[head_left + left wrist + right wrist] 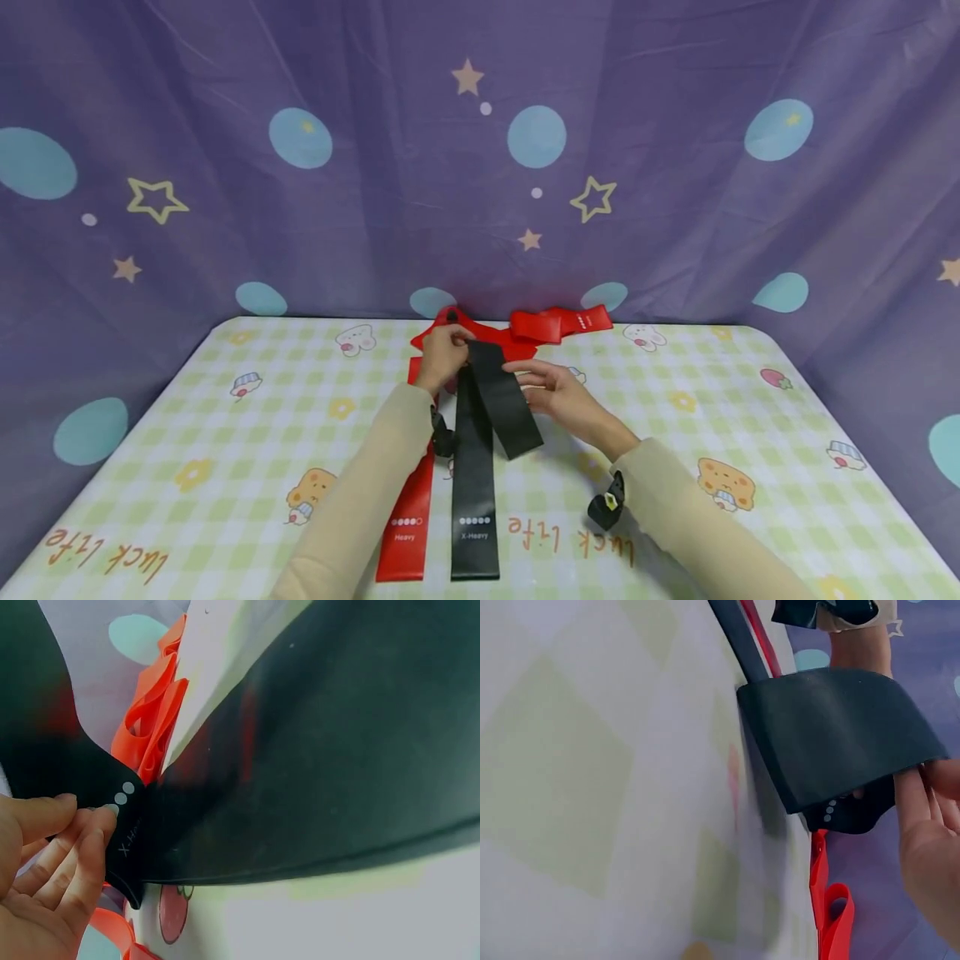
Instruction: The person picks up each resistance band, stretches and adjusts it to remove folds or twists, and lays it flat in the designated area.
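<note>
A purple curtain (660, 50) hung at the back, printed with stars (467, 77) and blue ovals (537, 137). The green-and-white checked tablecloth (258, 446) bore yellow flowers (193, 475), a strawberry (776, 378) and, toward the near side, upside-down orange lettering (142, 565).

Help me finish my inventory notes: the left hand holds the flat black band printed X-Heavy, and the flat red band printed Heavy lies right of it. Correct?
Not quite: the flat red band printed Heavy lies left of the flat black band printed X-Heavy, not right, as the head view shows. The left hand does hold the black band.
</note>
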Available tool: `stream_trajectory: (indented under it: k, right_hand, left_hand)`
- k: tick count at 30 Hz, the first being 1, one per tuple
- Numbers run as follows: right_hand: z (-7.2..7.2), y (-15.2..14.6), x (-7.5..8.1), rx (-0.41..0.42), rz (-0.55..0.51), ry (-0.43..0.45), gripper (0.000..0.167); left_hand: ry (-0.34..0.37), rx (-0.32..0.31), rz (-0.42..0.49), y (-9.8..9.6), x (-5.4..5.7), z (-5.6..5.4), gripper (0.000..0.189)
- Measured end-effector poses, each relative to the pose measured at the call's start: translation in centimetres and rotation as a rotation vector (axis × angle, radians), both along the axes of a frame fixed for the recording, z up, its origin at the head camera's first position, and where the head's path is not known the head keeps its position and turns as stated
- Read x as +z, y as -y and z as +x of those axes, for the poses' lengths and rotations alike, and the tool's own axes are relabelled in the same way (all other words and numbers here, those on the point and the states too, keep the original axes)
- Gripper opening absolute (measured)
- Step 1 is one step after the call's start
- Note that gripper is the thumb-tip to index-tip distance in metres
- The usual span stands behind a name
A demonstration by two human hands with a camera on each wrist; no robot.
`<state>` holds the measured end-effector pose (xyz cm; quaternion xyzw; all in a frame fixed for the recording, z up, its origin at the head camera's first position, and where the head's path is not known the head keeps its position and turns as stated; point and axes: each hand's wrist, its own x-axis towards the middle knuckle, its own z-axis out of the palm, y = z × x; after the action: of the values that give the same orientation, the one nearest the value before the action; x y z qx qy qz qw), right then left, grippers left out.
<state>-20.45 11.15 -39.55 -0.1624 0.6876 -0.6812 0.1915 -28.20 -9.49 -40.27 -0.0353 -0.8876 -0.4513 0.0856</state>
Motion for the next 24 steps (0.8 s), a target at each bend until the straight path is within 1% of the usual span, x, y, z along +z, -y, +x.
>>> stream_trajectory:
  k: [3, 5, 8, 10, 12, 15, 18, 20, 21, 24]
  right_hand:
    - [-0.2, 0.0, -0.2, 0.004, 0.009, -0.056, 0.043]
    - [-0.2, 0.1, -0.2, -0.017, 0.024, -0.089, 0.042]
    - [-0.3, 0.1, -0.2, -0.063, 0.059, -0.127, 0.04]
    - [-0.4, 0.2, 0.0, -0.112, 0.071, -0.127, 0.037]
    - [-0.5, 0.2, 0.2, -0.165, 0.037, -0.098, 0.034]
    - [-1.0, 0.2, 0.5, -0.278, -0.082, -0.043, 0.024]
    - [-1.6, -0.2, 0.9, -0.387, -0.166, -0.019, 0.014]
    - [-2.1, -0.6, 1.1, -0.448, -0.204, 0.005, 0.019]
    - [-2.4, -0.8, 1.2, -0.473, -0.226, 0.031, 0.022]
    - [-3.0, -1.4, 1.4, -0.549, -0.345, 0.166, 0.028]
  left_hand:
    - [0.008, -0.024, -0.009, 0.0, -0.1, 0.0, 0.026]
    - [0.006, -0.041, -0.016, 0.0, -0.2, 0.1, 0.023]
    - [0.0, -0.063, -0.026, 0.1, -0.4, 0.2, 0.017]
    - [-0.017, -0.083, -0.042, 0.2, -0.7, 0.2, 0.016]
    - [-0.035, -0.113, -0.059, 0.3, -0.9, 0.2, 0.016]
    - [-0.052, -0.161, -0.09, 0.6, -1.2, 0.4, 0.014]
    - [-0.016, -0.187, -0.094, 0.9, -1.3, 0.7, 0.013]
    - [0.009, -0.189, -0.108, 1.0, -1.2, 0.9, 0.012]
    - [0.014, -0.19, -0.111, 1.1, -1.1, 1.0, 0.012]
    - [0.016, -0.193, -0.118, 1.0, -0.7, 1.2, 0.012]
